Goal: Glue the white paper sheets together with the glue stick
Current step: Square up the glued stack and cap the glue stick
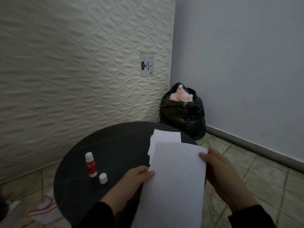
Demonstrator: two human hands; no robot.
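You hold one white sheet (pixel 177 183) up over the near right of the round dark worktop (pixel 118 145). Your left hand (pixel 131 183) pinches its left edge, grip closed on the paper; your right hand (pixel 225 176) clasps the right edge, thumb on top. More sheets (pixel 166 137) lie flat on the worktop just beyond, partly hidden by the held one. The glue stick (pixel 90 164) lies uncapped to the left, its cap (pixel 103 178) standing just beside its base. Behind stand a quilted mattress (pixel 74 63) and a black bag (pixel 182 112) on the tiled floor (pixel 246 162).
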